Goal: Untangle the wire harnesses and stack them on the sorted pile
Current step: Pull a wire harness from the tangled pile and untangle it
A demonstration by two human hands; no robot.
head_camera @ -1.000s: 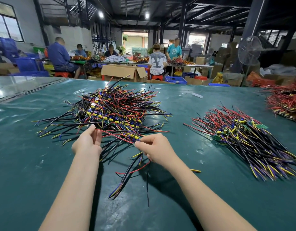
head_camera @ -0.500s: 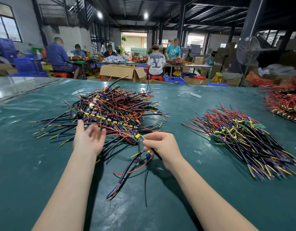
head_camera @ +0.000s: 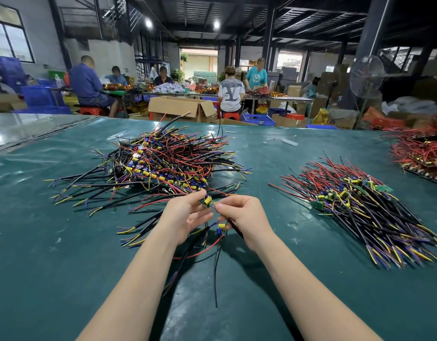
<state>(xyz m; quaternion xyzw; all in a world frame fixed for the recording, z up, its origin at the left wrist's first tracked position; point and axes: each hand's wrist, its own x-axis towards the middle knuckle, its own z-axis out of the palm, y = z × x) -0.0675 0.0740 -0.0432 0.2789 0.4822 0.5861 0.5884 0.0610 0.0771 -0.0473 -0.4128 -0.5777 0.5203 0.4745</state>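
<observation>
Head view: we had one harness (head_camera: pixel 207 201) lifted at the near edge of the tangled pile (head_camera: pixel 168 163), left of centre on the green table (head_camera: pixel 64 254). Left hand (head_camera: pixel 185 217) pinched its small yellow-capped board between thumb and forefinger, likely as an anchor. Right hand (head_camera: pixel 239 217), fingers curled, pinched the leads just beside it, probably to draw them clear. A second board (head_camera: pixel 221 230) dangled below, so we judged it not yet free. Sorted pile (head_camera: pixel 360 205) lay well apart to the right, wires roughly parallel for stacking.

A factory workshop: seated workers (head_camera: pixel 89 84) at far benches, cardboard boxes (head_camera: pixel 180 108), blue crates (head_camera: pixel 258 119), steel beams overhead.
</observation>
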